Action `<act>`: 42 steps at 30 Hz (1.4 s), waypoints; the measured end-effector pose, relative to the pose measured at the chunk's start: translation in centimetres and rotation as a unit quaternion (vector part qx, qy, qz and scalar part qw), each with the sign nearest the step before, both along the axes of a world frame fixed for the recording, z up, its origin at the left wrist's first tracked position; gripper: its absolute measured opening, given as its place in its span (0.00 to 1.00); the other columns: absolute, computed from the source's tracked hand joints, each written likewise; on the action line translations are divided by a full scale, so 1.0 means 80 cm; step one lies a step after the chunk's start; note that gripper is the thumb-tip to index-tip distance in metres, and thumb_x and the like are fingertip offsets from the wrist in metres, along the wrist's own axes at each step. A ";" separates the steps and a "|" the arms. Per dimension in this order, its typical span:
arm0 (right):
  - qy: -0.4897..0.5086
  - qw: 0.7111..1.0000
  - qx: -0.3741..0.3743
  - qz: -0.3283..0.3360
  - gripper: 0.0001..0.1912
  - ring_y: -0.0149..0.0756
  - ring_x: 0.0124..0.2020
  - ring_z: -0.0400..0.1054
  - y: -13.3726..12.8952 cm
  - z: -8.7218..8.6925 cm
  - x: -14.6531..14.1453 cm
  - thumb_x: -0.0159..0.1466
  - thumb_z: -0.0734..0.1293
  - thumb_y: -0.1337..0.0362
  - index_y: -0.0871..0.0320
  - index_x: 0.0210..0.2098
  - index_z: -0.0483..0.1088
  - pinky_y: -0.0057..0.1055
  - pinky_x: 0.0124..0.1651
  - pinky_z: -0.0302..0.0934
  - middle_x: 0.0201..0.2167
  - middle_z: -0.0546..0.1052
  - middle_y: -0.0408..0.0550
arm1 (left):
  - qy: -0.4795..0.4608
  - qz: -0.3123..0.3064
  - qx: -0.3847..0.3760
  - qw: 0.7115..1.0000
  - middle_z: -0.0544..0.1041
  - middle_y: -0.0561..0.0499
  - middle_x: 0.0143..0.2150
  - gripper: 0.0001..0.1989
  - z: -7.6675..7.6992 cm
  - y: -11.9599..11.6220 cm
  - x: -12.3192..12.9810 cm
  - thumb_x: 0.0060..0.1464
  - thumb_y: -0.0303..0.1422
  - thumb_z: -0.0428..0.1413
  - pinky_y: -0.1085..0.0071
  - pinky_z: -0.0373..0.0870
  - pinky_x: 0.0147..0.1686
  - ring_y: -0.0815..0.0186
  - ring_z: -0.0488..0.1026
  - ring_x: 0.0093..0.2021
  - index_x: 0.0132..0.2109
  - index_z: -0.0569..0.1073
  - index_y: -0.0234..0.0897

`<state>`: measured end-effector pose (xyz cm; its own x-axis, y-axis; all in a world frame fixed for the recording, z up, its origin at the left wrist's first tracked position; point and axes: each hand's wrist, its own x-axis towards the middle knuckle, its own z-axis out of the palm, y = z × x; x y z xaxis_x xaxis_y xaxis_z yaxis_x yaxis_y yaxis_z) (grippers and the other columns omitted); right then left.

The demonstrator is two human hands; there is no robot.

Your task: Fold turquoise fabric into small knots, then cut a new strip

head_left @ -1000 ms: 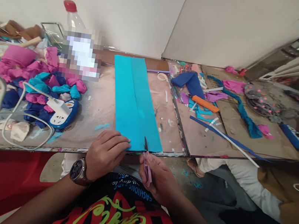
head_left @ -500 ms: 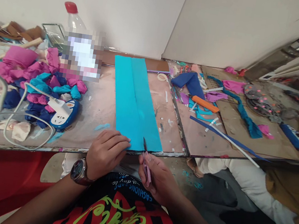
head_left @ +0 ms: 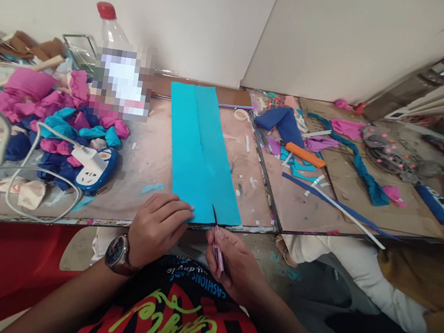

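Observation:
A long turquoise sheet [head_left: 202, 158], paper or thin cloth, lies across the table with a lengthwise crease or overlapping edge. At its near left corner my left hand [head_left: 160, 224] rests with fingers curled together over the edge; the thumb is hidden. My right hand [head_left: 233, 260] is closed around the pink handles of a pair of scissors [head_left: 217, 249]. Their dark blades point away from me at the sheet's near edge, right of my left hand, and look nearly together.
Pink, blue and cream fabric bundles [head_left: 28, 90] and a power strip [head_left: 96, 173] with a white cable lie left. Behind stands a red-capped bottle [head_left: 113, 28]. At right are an orange-handled cutter [head_left: 304, 154], scraps, a white stick [head_left: 348, 216] and a seated person [head_left: 399, 287].
The scissor blades have drawn closer together at the sheet's near edge. Both hands and the turquoise sheet stay in nearly the same place.

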<state>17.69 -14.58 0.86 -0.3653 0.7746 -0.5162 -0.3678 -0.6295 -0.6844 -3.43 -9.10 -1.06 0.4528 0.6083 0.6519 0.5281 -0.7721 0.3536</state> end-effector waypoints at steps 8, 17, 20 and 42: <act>0.011 1.000 -0.002 -0.008 0.25 0.20 0.11 0.47 -0.001 0.000 -0.001 0.64 0.72 0.40 0.56 0.39 0.66 0.20 0.13 0.38 0.17 0.71 0.34 | -0.006 -0.003 -0.004 1.000 0.84 0.48 0.48 0.11 -0.001 -0.001 -0.001 0.60 0.22 0.62 0.57 0.74 0.53 0.58 0.76 0.50 0.49 0.76 0.38; 0.008 1.000 -0.006 -0.027 0.26 0.19 0.09 0.48 0.000 0.000 -0.002 0.63 0.73 0.41 0.59 0.40 0.70 0.21 0.13 0.40 0.17 0.71 0.34 | -0.030 -0.016 -0.002 0.999 0.85 0.48 0.47 0.13 0.001 -0.002 -0.003 0.59 0.22 0.62 0.57 0.74 0.52 0.58 0.77 0.49 0.49 0.76 0.39; 0.008 0.999 -0.012 -0.030 0.26 0.19 0.10 0.51 -0.001 -0.003 0.000 0.61 0.75 0.42 0.60 0.40 0.72 0.21 0.13 0.39 0.19 0.73 0.36 | -0.034 -0.015 -0.003 0.999 0.85 0.47 0.47 0.12 0.001 -0.002 -0.003 0.60 0.22 0.62 0.57 0.74 0.53 0.58 0.77 0.48 0.48 0.77 0.39; 0.024 0.999 -0.040 -0.020 0.24 0.23 0.13 0.62 -0.001 -0.006 0.008 0.63 0.75 0.47 0.62 0.44 0.78 0.18 0.12 0.49 0.23 0.77 0.42 | -0.046 -0.014 -0.046 0.998 0.84 0.47 0.46 0.11 0.011 -0.003 -0.002 0.58 0.22 0.60 0.55 0.73 0.53 0.57 0.76 0.48 0.46 0.75 0.39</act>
<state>18.31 -14.65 0.42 -0.3617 0.7464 -0.5587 -0.4249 -0.6654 -0.6138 -3.61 -9.36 -0.22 0.4116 0.6550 0.6337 0.4689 -0.7484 0.4690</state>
